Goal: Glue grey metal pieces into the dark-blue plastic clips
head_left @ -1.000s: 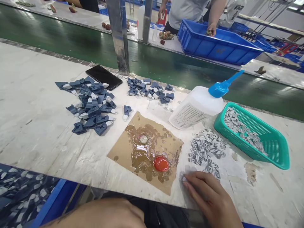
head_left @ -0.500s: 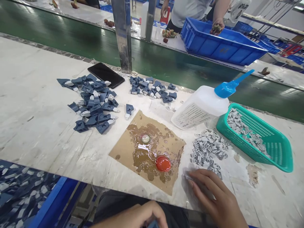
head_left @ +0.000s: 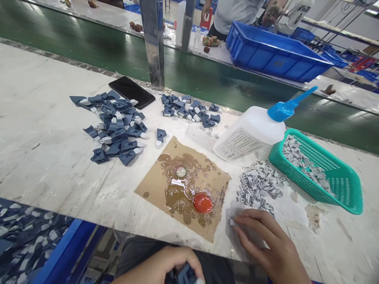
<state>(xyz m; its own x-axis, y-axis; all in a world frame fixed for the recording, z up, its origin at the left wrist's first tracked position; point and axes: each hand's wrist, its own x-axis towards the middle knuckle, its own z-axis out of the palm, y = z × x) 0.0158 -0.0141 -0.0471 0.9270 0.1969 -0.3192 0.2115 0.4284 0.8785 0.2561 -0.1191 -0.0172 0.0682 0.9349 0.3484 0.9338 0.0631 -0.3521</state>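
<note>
Below, left hand (head_left: 166,268) gripping angular blue-grey plastic piece (head_left: 185,274)

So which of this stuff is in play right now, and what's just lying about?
In play:
left hand gripping a blue part
right hand on the grey clips
glue-smeared cardboard

Lying about:
phone
glue bottle
green basket
blue crate

The white glue bottle (head_left: 250,132) lying on its side carries a printed label with several lines of dark text, too small and blurred to read. No other lettering, number or brand is legible anywhere.
</note>
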